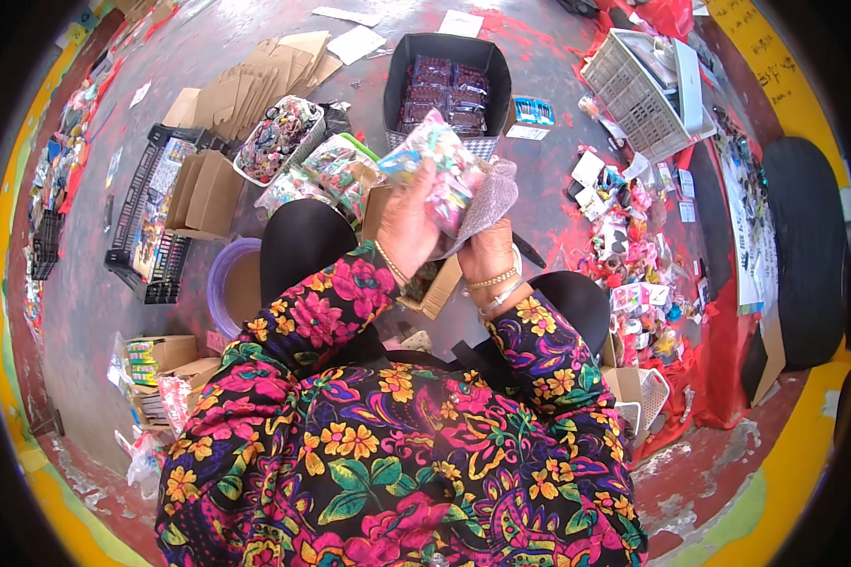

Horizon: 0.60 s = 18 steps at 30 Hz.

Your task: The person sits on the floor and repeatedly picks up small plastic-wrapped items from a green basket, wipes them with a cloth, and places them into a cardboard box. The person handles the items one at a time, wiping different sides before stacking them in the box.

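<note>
My left hand (408, 227) is closed on a clear plastic packet (437, 161) of small pastel-coloured pieces, held up in front of my knees. My right hand (487, 253) grips a greyish-mauve cloth piece (490, 197), perhaps a pouch, which lies against the packet's right side. Whether the packet is partly inside the cloth I cannot tell. Below both hands, between my knees, an open cardboard box (440, 291) is partly hidden by my arms.
Ahead stands a black-lined bin (394, 90) with dark red packs. To the left are a white basket (298, 151) of small items, a cardboard box (203, 194), a black crate (128, 236) and a purple tub (219, 293). Mixed goods (633, 255) cover the right floor beneath a grey basket (624, 99).
</note>
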{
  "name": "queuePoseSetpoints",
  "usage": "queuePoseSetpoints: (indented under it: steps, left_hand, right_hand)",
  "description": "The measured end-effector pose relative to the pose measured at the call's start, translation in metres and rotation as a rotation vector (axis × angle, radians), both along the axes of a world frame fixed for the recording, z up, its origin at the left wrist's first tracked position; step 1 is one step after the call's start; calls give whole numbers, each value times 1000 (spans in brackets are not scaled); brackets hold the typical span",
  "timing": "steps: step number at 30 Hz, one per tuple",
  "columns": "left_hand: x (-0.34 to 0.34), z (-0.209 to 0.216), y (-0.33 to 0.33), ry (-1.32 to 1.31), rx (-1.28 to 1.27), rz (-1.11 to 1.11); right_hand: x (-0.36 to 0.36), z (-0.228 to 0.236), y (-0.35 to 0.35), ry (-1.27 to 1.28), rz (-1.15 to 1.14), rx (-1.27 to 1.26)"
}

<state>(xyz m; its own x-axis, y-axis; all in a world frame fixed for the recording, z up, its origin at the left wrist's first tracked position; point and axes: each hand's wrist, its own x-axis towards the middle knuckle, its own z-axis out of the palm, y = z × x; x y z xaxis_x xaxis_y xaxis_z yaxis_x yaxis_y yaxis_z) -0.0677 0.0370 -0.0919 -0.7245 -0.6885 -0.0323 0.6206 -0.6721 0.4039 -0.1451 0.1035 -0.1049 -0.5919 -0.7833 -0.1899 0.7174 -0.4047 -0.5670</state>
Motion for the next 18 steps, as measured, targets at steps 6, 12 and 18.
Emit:
queuePoseSetpoints:
  steps: [6,12,18]
  left_hand:
    - [-5,0,8,-66,-86,10]
    - [-2,-2,9,-168,-84,-103]
    - [11,16,3,-249,169,-251]
  right_hand:
    - [-15,20,-3,11,-115,7]
    - [-45,27,-9,57,-345,58]
    - [-52,48,7,488,-396,209]
